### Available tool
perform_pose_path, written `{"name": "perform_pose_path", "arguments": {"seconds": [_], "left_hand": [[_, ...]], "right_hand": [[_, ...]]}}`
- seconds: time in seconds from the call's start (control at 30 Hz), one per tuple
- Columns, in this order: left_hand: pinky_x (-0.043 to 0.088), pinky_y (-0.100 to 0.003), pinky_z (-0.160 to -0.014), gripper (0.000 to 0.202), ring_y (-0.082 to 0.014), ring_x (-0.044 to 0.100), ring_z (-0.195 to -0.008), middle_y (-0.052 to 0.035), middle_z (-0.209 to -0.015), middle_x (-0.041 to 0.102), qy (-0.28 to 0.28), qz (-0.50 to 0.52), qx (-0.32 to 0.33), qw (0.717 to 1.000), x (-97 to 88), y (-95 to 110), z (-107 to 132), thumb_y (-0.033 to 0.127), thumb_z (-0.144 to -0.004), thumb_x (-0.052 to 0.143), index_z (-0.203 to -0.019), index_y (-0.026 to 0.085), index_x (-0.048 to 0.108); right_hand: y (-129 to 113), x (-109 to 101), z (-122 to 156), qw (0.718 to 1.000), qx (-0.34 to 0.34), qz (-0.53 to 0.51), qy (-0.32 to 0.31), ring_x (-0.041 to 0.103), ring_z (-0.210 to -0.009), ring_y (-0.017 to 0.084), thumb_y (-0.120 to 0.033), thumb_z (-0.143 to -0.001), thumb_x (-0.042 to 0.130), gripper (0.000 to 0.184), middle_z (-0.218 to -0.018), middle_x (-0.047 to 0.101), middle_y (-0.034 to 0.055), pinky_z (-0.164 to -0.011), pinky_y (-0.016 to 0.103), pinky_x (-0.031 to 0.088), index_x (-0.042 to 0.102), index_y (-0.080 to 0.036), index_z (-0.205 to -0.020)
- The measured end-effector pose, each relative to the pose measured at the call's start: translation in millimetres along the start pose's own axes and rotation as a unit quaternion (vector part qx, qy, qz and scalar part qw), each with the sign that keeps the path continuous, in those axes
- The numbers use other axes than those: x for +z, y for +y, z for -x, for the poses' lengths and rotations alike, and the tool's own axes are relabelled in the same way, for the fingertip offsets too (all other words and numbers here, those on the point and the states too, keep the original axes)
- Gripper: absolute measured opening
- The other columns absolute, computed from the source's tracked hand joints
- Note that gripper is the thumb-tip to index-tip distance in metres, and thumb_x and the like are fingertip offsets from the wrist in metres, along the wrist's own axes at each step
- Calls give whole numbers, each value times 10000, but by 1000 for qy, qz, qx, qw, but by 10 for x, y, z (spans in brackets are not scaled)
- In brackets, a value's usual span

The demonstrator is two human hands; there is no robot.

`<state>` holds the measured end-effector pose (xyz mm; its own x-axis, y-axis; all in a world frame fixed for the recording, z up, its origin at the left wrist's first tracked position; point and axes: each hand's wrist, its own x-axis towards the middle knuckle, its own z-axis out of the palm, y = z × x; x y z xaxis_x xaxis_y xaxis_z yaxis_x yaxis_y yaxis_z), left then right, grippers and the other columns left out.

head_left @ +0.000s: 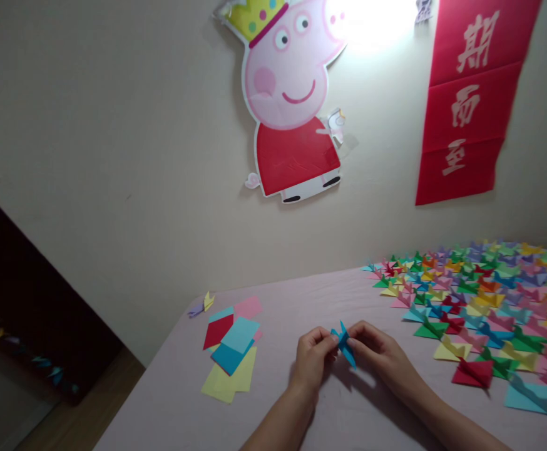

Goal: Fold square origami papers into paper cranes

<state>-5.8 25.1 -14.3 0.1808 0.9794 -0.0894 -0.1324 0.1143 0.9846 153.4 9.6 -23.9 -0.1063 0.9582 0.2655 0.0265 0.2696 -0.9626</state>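
Between my two hands is a blue folded paper crane, held a little above the pale pink cloth. My left hand pinches its left side with thumb and fingertips. On the other side, my right hand grips it with the thumb against the paper and the fingers curled behind. Narrow points of the crane stick out above and below the fingers. Parts of the paper are hidden behind my fingertips.
Left of my hands lie loose paper sheets in several colours. Two small folded cranes sit at the far left corner. Rows of folded paper cranes fill the right side of the cloth-covered table. A wall stands behind.
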Motion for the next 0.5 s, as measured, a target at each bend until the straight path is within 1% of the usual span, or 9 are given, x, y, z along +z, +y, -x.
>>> {"name": "perform_pose_path", "arguments": {"seconds": [0.1, 0.2, 0.33, 0.43, 0.5], "left_hand": [[333, -246, -559, 496, -113, 439, -545, 10, -567, 524, -11, -15, 12, 1000, 14, -12, 11, 627, -627, 754, -586, 172, 559], [338, -252, -562, 475, -123, 437, -557, 12, -578, 525, -19, -33, 29, 999, 33, -31, 12, 619, -643, 740, -623, 174, 575], [322, -256, -569, 411, -126, 417, -565, 24, -580, 512, -9, -61, 56, 997, 61, -59, 9, 538, -625, 771, -641, 174, 581], [327, -259, -596, 371, -129, 407, -582, 26, -585, 507, 7, -75, 78, 994, 78, -68, 15, 503, -661, 740, -619, 174, 573], [327, -256, -600, 341, -130, 403, -591, 29, -592, 506, 14, -79, 89, 993, 85, -69, 22, 474, -680, 723, -620, 174, 571]], "right_hand": [[20, 1, -5, 999, 24, -9, 27, 578, -659, 169, -553, -771, 686, 370, -681, 623, -5, -631, 288, 479, 622, -189, -743], [24, -1, -19, 998, 35, -33, 45, 551, -611, 152, -571, -720, 731, 398, -651, 590, -24, -572, 268, 452, 602, -194, -726], [51, -5, -33, 996, 23, -63, 66, 531, -598, 138, -531, -697, 773, 387, -665, 569, -36, -553, 253, 439, 575, -201, -740], [82, 4, -39, 995, 8, -67, 80, 526, -608, 134, -493, -701, 782, 366, -680, 551, -43, -553, 247, 435, 559, -208, -755], [95, 18, -41, 993, 7, -67, 93, 540, -624, 140, -478, -688, 791, 368, -686, 556, -44, -562, 247, 441, 562, -212, -800]]}}
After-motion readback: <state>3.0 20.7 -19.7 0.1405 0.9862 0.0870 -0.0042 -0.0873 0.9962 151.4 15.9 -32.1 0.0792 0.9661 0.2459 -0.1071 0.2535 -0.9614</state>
